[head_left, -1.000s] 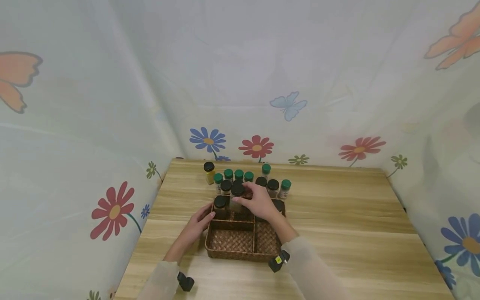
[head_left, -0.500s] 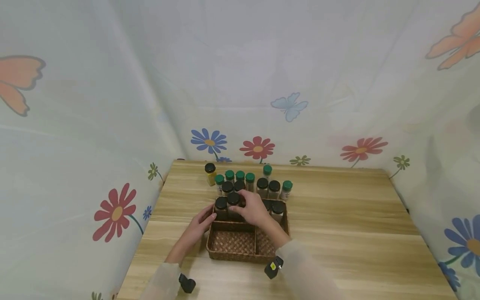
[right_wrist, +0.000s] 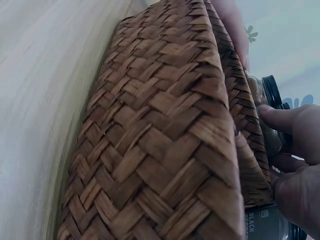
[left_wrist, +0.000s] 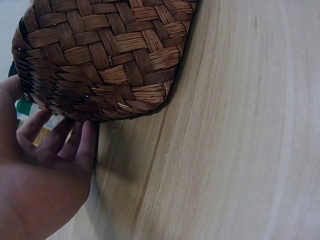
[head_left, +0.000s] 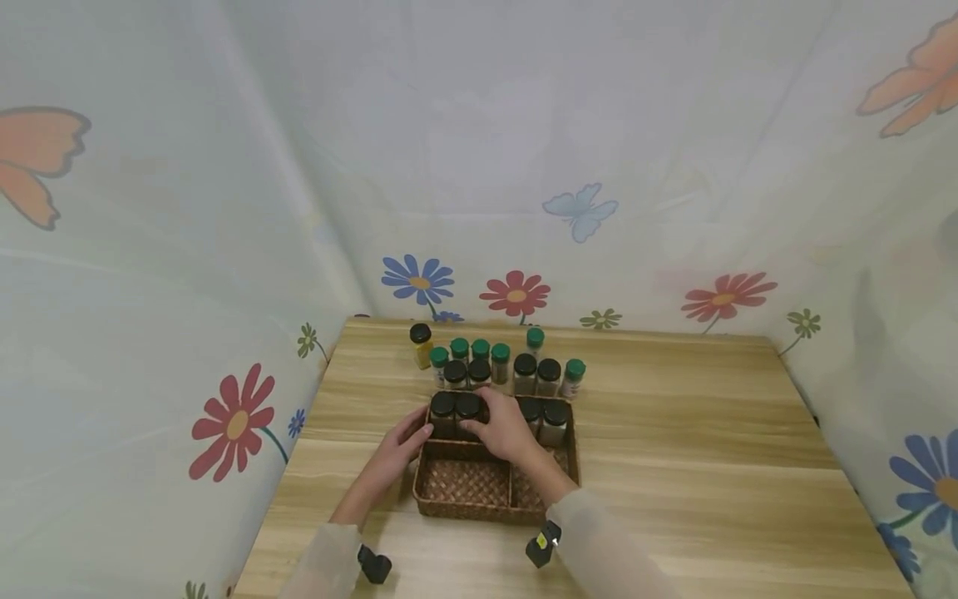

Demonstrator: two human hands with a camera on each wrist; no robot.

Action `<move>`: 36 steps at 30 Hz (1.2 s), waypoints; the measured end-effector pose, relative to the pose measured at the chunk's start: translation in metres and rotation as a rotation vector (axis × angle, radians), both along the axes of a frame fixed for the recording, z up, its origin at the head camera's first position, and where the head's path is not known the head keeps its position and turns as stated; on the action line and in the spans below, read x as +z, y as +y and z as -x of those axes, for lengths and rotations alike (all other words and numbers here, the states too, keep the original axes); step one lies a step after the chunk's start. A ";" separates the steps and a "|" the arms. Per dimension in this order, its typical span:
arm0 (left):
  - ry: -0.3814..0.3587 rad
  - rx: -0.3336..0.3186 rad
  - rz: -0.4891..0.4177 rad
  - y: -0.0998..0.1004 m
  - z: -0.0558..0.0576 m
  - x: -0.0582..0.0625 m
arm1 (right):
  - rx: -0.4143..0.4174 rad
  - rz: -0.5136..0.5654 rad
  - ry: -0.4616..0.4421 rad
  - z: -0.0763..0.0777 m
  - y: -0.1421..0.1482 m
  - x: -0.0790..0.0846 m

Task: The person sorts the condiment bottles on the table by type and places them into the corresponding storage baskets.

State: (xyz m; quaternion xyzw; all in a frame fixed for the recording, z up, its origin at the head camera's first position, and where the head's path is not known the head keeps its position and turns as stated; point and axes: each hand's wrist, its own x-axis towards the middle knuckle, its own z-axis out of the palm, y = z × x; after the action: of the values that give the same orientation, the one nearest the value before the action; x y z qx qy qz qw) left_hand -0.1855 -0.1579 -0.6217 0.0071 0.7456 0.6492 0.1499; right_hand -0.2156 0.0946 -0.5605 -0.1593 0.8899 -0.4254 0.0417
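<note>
A brown woven basket [head_left: 479, 509] with compartments stands on the wooden table. My left hand [head_left: 391, 456] holds its back left corner; in the left wrist view the thumb is at the rim and the fingers lie against the woven wall [left_wrist: 110, 55]. My right hand [head_left: 509, 428] pinches a black-lidded spice jar [head_left: 468, 406] between thumb and fingers. This jar sits low in the back left compartment, upright beside another black-lidded jar [head_left: 443, 406]. In the right wrist view, the thumb touches the glass of a jar [right_wrist: 270, 132] behind the basket's divider.
Behind the basket stand several green-capped jars [head_left: 500, 362] and black-lidded jars [head_left: 525, 374]. A yellow-filled jar [head_left: 422, 348] is at the back left. Two more black-lidded jars [head_left: 554, 423] stand in the basket's back right. A flowered curtain [head_left: 636, 208] borders the table [head_left: 688, 449].
My right hand has carried the spice jar down and slightly left into the back left compartment, level with the jar beside it. My left hand has stayed at the basket's corner.
</note>
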 end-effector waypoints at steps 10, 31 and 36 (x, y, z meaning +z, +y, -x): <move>0.000 0.001 0.002 0.001 0.000 0.002 | 0.030 -0.071 -0.010 0.001 0.000 0.000; -0.005 -0.009 -0.024 0.000 0.002 0.001 | 0.050 -0.119 0.008 0.002 -0.003 0.002; 0.003 -0.013 -0.024 0.000 0.003 -0.001 | 0.052 -0.114 -0.016 0.002 -0.002 0.003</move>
State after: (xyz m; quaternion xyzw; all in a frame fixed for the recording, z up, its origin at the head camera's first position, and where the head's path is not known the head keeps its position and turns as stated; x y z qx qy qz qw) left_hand -0.1885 -0.1579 -0.6224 0.0145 0.7381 0.6570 0.1530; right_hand -0.2174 0.0923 -0.5576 -0.1766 0.9079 -0.3739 0.0689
